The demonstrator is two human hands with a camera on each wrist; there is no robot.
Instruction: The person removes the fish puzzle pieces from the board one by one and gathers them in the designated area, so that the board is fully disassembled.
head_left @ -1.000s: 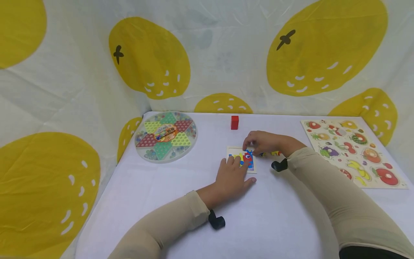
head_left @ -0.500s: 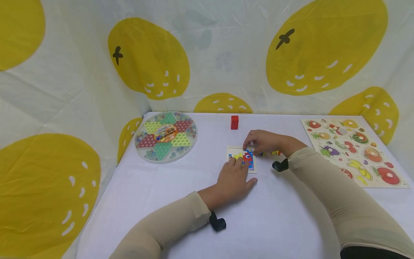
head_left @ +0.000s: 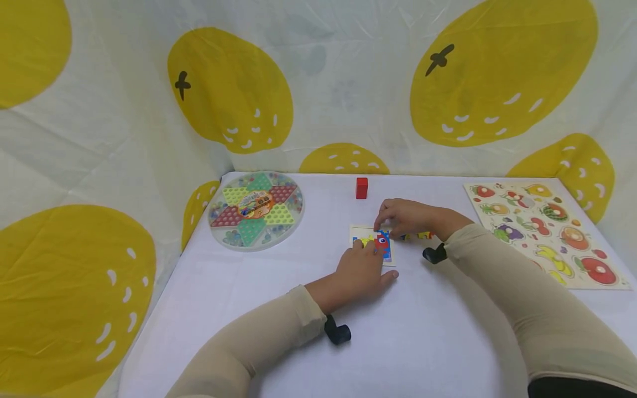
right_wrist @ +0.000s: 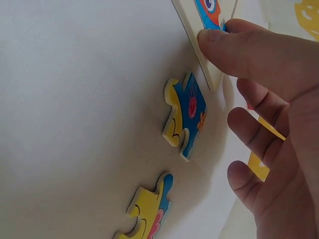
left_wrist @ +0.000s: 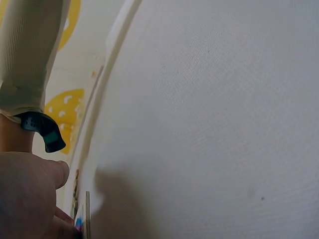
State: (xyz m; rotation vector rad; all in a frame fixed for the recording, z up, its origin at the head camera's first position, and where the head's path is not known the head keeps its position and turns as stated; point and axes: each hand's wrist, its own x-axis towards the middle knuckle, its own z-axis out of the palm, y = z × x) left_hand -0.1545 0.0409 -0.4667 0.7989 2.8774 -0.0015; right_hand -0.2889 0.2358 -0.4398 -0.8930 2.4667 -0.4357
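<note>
- Centrally in the head view, a small rectangular jigsaw board with a pale rim (head_left: 361,226) and a colourful picture lies on the white tablecloth (head_left: 423,342).
- The left hand (head_left: 360,271) rests on it from below, fingers laid over the picture, gripping nothing.
- The right hand (head_left: 405,215) pinches the board's upper right corner between thumb and forefinger; its other fingers curl loosely.
- Two loose pieces lie at centre and lower left of the right wrist view: a blue-and-yellow jigsaw piece (right_wrist: 192,117) near the board, and a mostly yellow jigsaw piece (right_wrist: 149,211).
- Across the head view, a red block (head_left: 361,188) stands top centre, a round star-patterned game board (head_left: 256,204) lies left, and a rectangular fruit-picture board (head_left: 527,212) right.
</note>
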